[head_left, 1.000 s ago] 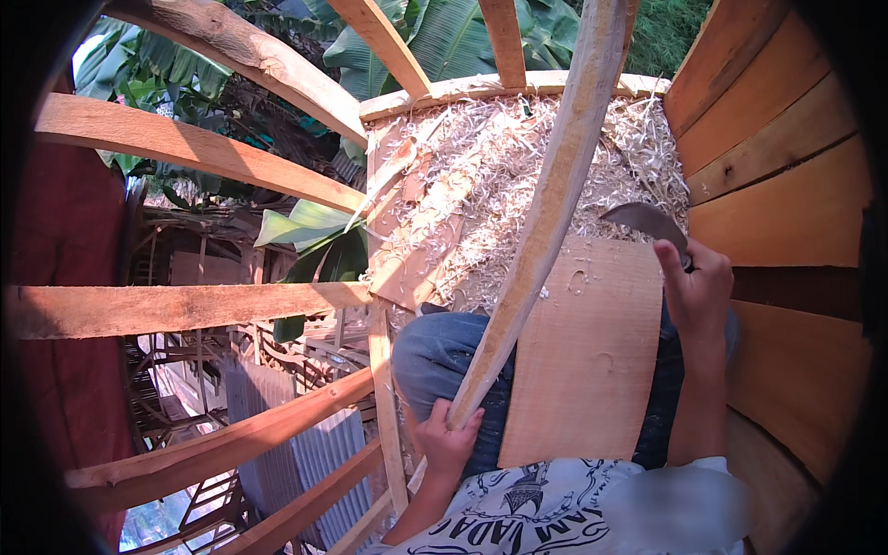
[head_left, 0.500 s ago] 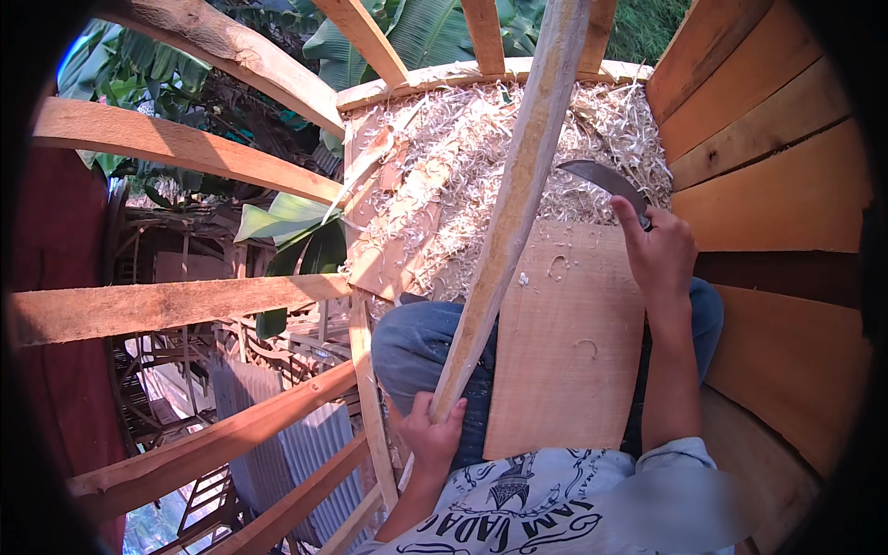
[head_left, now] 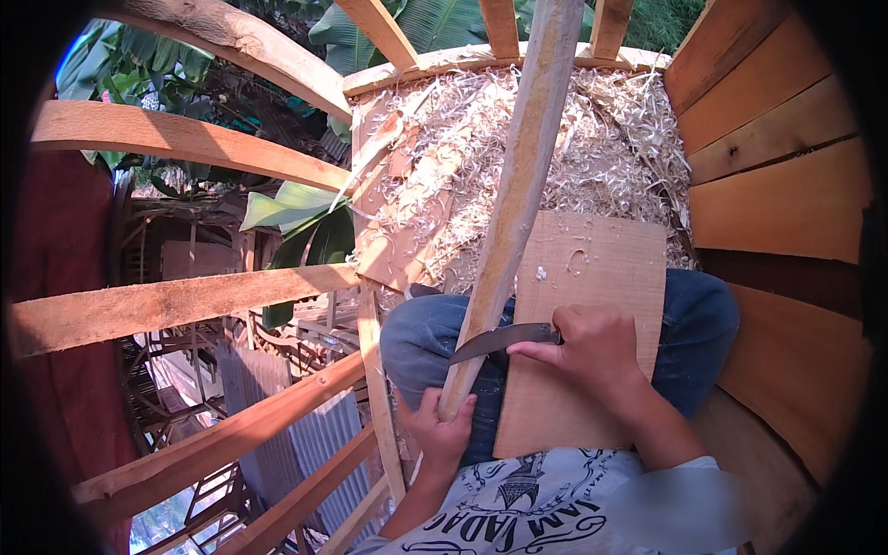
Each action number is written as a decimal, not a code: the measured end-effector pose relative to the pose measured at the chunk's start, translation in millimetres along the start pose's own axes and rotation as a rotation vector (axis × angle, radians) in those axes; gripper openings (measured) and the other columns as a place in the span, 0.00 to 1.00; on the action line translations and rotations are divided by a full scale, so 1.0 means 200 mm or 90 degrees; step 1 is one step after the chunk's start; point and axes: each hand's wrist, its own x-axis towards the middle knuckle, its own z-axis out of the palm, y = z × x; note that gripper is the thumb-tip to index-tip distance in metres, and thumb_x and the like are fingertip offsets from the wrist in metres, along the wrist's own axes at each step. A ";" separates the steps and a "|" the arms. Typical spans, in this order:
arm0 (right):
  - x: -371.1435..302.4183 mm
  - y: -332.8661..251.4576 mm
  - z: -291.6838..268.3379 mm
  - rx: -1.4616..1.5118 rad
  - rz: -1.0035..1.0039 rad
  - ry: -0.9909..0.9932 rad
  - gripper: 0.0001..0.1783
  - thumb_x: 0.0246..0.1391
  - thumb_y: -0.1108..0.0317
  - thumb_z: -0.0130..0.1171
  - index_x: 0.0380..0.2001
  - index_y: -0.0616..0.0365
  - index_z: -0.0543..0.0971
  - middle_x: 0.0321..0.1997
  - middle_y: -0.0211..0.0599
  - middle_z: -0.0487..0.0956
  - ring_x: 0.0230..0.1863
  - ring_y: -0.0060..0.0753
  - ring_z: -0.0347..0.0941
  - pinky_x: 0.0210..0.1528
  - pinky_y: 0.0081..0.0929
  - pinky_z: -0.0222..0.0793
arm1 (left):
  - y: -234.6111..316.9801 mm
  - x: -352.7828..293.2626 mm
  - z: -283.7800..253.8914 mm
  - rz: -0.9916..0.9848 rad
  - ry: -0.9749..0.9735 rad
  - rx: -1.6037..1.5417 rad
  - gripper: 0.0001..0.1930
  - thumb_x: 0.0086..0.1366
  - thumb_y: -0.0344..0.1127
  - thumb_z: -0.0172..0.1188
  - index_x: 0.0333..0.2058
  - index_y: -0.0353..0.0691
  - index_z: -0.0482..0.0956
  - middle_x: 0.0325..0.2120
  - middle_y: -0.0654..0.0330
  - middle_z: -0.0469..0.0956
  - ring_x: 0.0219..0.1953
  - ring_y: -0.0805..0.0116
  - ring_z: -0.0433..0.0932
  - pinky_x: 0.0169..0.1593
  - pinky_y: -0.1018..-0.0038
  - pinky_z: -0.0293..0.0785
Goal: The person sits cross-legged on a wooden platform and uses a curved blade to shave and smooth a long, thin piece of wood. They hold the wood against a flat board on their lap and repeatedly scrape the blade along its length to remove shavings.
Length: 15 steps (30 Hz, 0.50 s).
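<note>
The left hand has its fingers wrapped around the lower end of a long wooden pole, which slants up and away past the left edge of a flat board on the person's lap. The right hand, over the board, grasps a curved knife, its blade lying across the pole just above the left hand. Beyond the knees, the slatted wooden enclosure, with its far rim and right-hand plank wall, holds a heap of pale, curled shavings; a few lie on the board.
</note>
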 end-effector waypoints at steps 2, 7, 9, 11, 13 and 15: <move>0.02 0.04 0.03 0.001 -0.039 0.041 0.38 0.36 0.26 0.58 0.06 0.53 0.69 0.06 0.33 0.67 0.08 0.36 0.67 0.11 0.30 0.59 | 0.01 0.00 0.00 0.007 0.005 0.007 0.15 0.53 0.37 0.69 0.27 0.35 0.72 0.15 0.61 0.72 0.19 0.77 0.70 0.25 0.76 0.65; 0.05 0.07 0.02 -0.040 -0.023 0.068 0.37 0.35 0.27 0.60 0.06 0.52 0.67 0.06 0.32 0.66 0.10 0.36 0.68 0.13 0.30 0.61 | 0.04 0.00 0.00 0.004 0.012 0.030 0.14 0.52 0.36 0.70 0.27 0.35 0.73 0.16 0.58 0.74 0.19 0.74 0.73 0.25 0.75 0.67; 0.06 0.06 0.02 -0.042 -0.015 0.071 0.37 0.35 0.28 0.61 0.06 0.53 0.67 0.07 0.33 0.66 0.11 0.37 0.69 0.14 0.31 0.61 | 0.04 0.00 0.00 -0.008 0.014 0.029 0.14 0.52 0.36 0.70 0.27 0.35 0.73 0.16 0.58 0.75 0.19 0.72 0.74 0.25 0.75 0.68; 0.06 0.05 0.02 -0.036 -0.001 0.070 0.38 0.36 0.29 0.61 0.07 0.55 0.68 0.08 0.35 0.67 0.12 0.39 0.69 0.16 0.33 0.62 | 0.05 0.01 0.00 0.003 0.022 0.031 0.16 0.51 0.40 0.71 0.27 0.38 0.73 0.16 0.56 0.75 0.18 0.64 0.77 0.23 0.72 0.69; 0.11 0.12 0.01 0.021 0.110 0.147 0.38 0.38 0.30 0.61 0.08 0.59 0.69 0.09 0.39 0.68 0.12 0.42 0.69 0.17 0.36 0.62 | 0.05 0.01 0.00 0.011 0.021 0.039 0.17 0.51 0.42 0.72 0.26 0.40 0.73 0.15 0.55 0.75 0.18 0.59 0.78 0.22 0.70 0.69; 0.20 0.22 -0.07 0.016 0.188 0.200 0.38 0.42 0.32 0.60 0.10 0.62 0.71 0.09 0.43 0.68 0.13 0.45 0.69 0.19 0.38 0.62 | 0.05 0.01 -0.01 0.015 0.015 0.051 0.17 0.51 0.42 0.72 0.26 0.40 0.72 0.15 0.54 0.74 0.18 0.57 0.78 0.22 0.70 0.69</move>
